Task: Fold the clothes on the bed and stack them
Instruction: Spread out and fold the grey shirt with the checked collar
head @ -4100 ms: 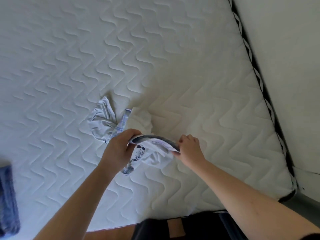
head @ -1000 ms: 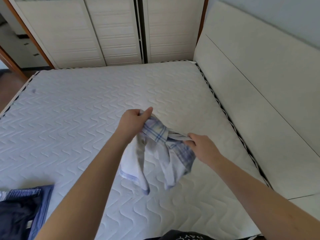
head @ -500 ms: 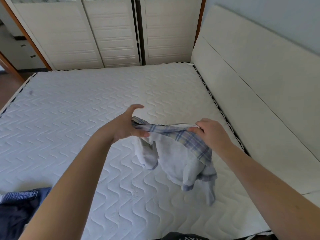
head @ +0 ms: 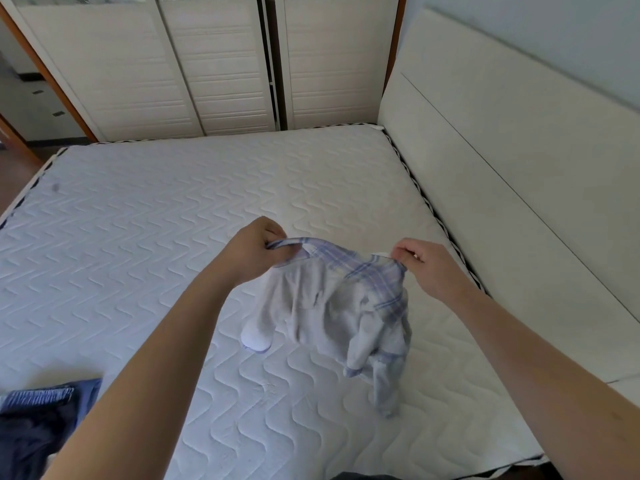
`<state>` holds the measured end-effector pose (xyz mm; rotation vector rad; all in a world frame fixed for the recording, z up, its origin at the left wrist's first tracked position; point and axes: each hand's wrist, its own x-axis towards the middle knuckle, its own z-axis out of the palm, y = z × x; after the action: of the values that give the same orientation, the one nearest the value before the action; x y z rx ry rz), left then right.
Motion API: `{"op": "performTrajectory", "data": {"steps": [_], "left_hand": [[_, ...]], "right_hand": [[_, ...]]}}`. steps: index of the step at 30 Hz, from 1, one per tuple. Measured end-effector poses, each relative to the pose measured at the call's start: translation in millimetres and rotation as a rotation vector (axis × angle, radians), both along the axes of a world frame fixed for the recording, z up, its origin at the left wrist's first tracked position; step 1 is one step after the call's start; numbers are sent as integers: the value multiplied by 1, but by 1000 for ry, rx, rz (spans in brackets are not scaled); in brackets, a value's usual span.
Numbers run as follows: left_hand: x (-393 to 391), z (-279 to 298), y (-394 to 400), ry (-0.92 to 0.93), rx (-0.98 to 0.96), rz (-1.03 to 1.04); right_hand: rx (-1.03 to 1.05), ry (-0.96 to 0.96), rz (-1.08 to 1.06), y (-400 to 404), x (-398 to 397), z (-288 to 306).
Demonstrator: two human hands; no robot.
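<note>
The location was a bedroom in a home. A bare quilted mattress point(head: 173, 237) filled the floor area, a padded headboard point(head: 502, 168) stood along its right side, and sliding wardrobe doors point(head: 214, 64) lined the far wall.

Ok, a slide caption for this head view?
Left hand and right hand hold a small pale plaid-trimmed garment stretched above the white quilted mattress.
</note>
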<state>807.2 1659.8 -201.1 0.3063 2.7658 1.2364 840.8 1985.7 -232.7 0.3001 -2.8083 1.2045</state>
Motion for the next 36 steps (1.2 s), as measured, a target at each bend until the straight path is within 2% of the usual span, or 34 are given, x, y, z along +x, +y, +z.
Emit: {"op": "performTrajectory", "data": {"steps": [5,8,10,12,15,18,22,27,32,36], "left_hand": [[12,-5,16,-59,221,-42],[15,-4,26,-47,283,-25],[16,-2,30,-48,322,-39],[15,1,31,-45,380,-29],[13,3,33,-75,468,2],[11,2,37,-60,423,-17],[6,-1,36,-41,425,20],[2,-12,18,-87,326,-27],[-4,-14,-9,-139,93,-261],[-12,-15,-23,-122,-37,-285]], "right_hand": [[-292,-212,-128,-14,4,-11],[-351,-256,-150,-23,8,-16],[-229,-259,-60,-24,11,-17],[-15,-242,61,-23,16,-21],[272,-53,95,-25,21,-36],[338,-18,50,-30,24,-49],[169,-107,33,-28,25,-58],[73,-28,114,-19,15,-61],[-116,-291,89,-6,8,-46],[-262,-356,48,-2,-1,-30]]}}
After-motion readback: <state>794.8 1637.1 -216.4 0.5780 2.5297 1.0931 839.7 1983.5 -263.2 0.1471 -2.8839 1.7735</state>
